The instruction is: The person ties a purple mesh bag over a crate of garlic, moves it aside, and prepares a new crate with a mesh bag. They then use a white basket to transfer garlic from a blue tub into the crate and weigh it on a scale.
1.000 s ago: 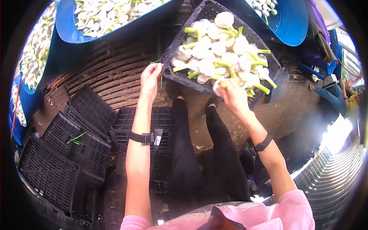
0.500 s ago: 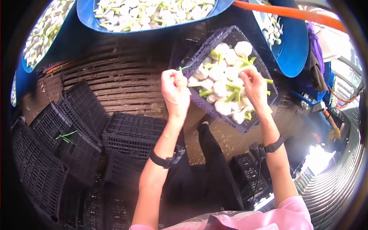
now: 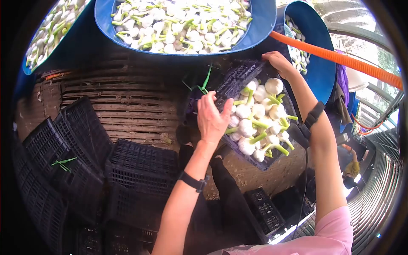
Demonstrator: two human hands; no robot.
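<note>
A black plastic crate [image 3: 238, 80] stands before me, holding white garlic bulbs [image 3: 257, 111] with trimmed green stems. At its left rim is my left hand [image 3: 214, 119], thumb spread from the fingers and nothing visible in the palm. The thumb lies on the crate's inner side, beside the bulbs. Green strips [image 3: 206, 80] stick up just beyond the fingertips. My right hand [image 3: 278, 63] reaches to the crate's far right corner, its fingers bent over the rim. Part of that grip is hidden.
Blue tubs of garlic [image 3: 182, 52] stand ahead, with another tub [image 3: 316, 63] at the right. An orange hose [image 3: 340, 59] crosses the upper right. Black crates [image 3: 140, 163] are stacked at the left, one with green strips [image 3: 64, 163]. Another person [image 3: 352, 165] is far right.
My right hand has left the garlic bulbs and moved up to the crate's far corner. The left hand has opened and come onto the left rim. The view has shifted.
</note>
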